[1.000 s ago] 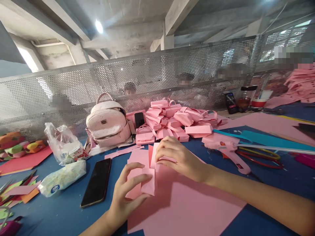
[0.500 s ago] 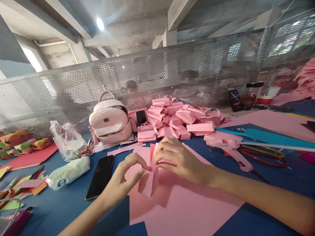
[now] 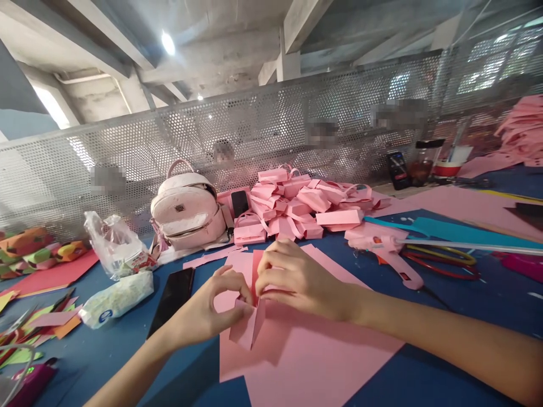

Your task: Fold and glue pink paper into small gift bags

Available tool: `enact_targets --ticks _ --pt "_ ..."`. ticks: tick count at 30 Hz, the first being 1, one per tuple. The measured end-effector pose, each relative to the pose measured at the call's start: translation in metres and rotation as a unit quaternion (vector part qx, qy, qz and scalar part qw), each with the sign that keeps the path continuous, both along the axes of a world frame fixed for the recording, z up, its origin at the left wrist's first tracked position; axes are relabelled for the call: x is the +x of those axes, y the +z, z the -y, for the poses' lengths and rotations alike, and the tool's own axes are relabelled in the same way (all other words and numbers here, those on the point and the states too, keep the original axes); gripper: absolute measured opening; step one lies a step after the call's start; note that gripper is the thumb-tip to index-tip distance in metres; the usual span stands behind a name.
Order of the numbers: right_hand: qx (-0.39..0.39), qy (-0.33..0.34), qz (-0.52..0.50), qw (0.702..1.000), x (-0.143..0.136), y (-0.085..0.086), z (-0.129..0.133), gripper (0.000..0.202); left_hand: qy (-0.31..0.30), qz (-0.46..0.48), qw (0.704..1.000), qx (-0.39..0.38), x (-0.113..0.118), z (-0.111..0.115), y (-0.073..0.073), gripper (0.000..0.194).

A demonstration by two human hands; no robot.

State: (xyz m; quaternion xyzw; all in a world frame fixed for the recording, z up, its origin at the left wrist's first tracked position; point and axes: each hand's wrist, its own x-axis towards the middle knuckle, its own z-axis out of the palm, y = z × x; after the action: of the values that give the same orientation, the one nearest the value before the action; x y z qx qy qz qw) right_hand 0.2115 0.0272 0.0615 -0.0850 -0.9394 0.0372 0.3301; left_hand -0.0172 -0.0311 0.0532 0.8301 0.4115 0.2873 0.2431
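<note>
Between my hands stands a folded pink paper piece [image 3: 246,328], its near end creased into upright panels. My left hand [image 3: 218,305] pinches the edge of its left panel between thumb and fingers. My right hand [image 3: 292,280] is closed round the far part of the same piece, and its fingers hide much of that part. Under both hands lie large flat pink paper sheets [image 3: 305,356] on the blue table. Beyond them rises a heap of folded pink paper boxes [image 3: 297,200], some with strip handles.
Right of the heap lies a pink glue gun [image 3: 386,246] with its cord. A black phone [image 3: 172,297], a tissue pack [image 3: 116,299], a plastic bag [image 3: 116,243] and a pale pink backpack [image 3: 186,212] sit to the left. A perforated metal screen [image 3: 263,130] stands behind.
My left thumb and fingers have closed onto the left panel's edge; before, they were apart. My right hand keeps its hold. The view has shifted slightly.
</note>
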Motion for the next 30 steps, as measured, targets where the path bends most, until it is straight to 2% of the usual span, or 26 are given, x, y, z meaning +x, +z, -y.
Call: enact_targets --ticks 6,12,22,30 --pt "-0.022 0.021 -0.008 1.0 -0.0002 0.0001 -0.0011 0.017 0.006 0.008 1.0 -0.014 -0.0017 0.0006 -0.0059 0.013" --pt "-0.047 0.029 -0.005 0.998 -0.0001 -0.0004 -0.0019 0.013 0.007 0.011 1.0 -0.028 -0.0036 0.0001 -0.0048 0.016" --pt "-0.055 0.024 -0.014 0.998 -0.0016 -0.0003 0.0007 0.011 -0.002 0.009 0.992 -0.125 -0.0051 -0.0023 0.0013 0.019" --pt "-0.044 0.014 -0.014 0.999 -0.0017 -0.0021 0.0021 0.01 0.016 0.016 0.993 -0.119 0.0024 -0.001 0.0025 0.015"
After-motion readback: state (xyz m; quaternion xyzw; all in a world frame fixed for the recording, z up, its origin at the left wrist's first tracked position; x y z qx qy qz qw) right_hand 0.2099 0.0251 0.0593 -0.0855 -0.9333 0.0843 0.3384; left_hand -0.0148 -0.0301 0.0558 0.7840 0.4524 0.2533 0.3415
